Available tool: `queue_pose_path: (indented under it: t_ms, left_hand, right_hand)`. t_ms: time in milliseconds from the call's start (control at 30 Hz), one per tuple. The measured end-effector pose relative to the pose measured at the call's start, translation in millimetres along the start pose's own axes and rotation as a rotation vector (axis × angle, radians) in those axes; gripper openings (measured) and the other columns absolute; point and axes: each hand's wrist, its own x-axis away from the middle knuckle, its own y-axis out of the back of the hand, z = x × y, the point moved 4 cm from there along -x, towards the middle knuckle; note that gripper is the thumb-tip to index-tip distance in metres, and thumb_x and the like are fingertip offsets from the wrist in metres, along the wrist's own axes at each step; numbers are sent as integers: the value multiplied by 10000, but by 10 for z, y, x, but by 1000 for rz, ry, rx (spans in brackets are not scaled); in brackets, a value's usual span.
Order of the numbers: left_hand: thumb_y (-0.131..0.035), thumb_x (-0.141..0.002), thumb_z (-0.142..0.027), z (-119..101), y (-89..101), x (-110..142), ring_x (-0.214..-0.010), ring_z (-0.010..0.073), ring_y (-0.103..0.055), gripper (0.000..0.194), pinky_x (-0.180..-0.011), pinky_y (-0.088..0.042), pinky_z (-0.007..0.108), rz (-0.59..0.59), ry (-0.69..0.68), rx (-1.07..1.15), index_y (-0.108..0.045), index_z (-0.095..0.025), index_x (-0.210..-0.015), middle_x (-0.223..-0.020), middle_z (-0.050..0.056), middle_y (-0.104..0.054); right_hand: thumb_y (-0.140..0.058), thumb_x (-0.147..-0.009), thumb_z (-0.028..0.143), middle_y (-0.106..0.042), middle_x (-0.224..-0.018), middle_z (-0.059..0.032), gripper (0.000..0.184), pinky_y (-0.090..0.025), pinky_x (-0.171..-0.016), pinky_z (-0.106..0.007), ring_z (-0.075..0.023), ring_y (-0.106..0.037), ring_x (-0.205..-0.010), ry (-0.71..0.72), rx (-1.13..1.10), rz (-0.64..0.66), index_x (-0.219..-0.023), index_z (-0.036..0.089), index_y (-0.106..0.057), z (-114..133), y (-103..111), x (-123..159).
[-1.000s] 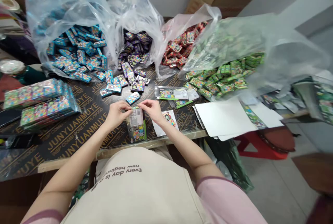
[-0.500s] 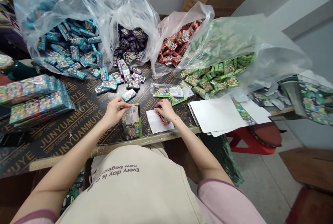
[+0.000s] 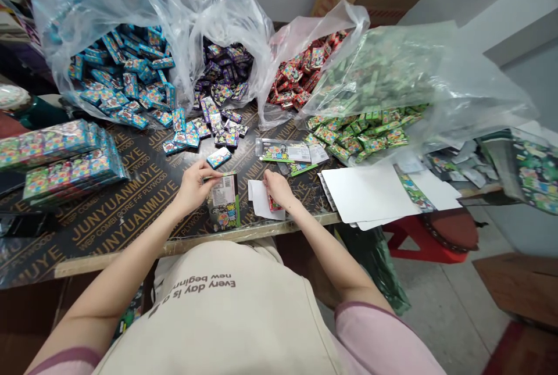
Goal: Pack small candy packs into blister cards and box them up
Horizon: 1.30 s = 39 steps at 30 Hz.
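My left hand (image 3: 196,186) pinches the top edge of a dark printed packet (image 3: 224,203) with a green side, which lies near the table's front edge. Just to the right, my right hand (image 3: 279,189) is closed on a small red box (image 3: 273,203), mostly covered by the fingers. Under that box is a white paper piece (image 3: 259,200), its left side looking creased. One small blue-and-white box (image 3: 218,157) lies beyond my left fingertips. Flat printed packets (image 3: 288,151) rest farther back, beyond my right hand.
Clear bags spill small blue boxes (image 3: 126,87), purple boxes (image 3: 222,81), red boxes (image 3: 300,72) and green boxes (image 3: 361,134) along the back. Wrapped stacks (image 3: 74,160) stand left. White sheets (image 3: 370,195) overhang the front edge at right, above a red stool (image 3: 436,235).
The white paper has shifted and now shows a creased flap at its left. My right hand has turned slightly over the red box. The left hand keeps its pinch; the view moved a little.
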Motion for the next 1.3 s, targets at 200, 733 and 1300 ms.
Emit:
queue_pose_path:
  t_ms: [200,733,1300]
  left_hand:
    - [-644,-768,-235,-53,3,4,-731,177,-586,102,-700,-446,311,-43,25,46,-745,-222,-775,-763,45,-632]
    - [-670,-605,-89,-189,83,82,-711,199,-597,135,-738,-443,317,-174,68,206,-687,-221,-627,-704,43,-679]
    - [-567,-862,-253,-111,-61,148,-739,172,-519,167,-671,-420,287,-158,-158,-292,-690,-192,-958,-766,40,-574]
  right_hand:
    - [-423,-860,107,-597,-760,-64,126,-354,-659,-286,-205,-523,-728,13,-114,-49,-850,189,-519,25,176,-11]
    - [-743,-656,202,-544,-605,80,341,-354,-600,-236,-111,-488,-579,212,-1147,176,-959,210,-587,1437,896,-394]
    - [-631,-628,246,-487,-636,70,314,-352,-562,-227,-110,-468,-581,-245,-1275,263,-921,226,-519,1108,378,-579]
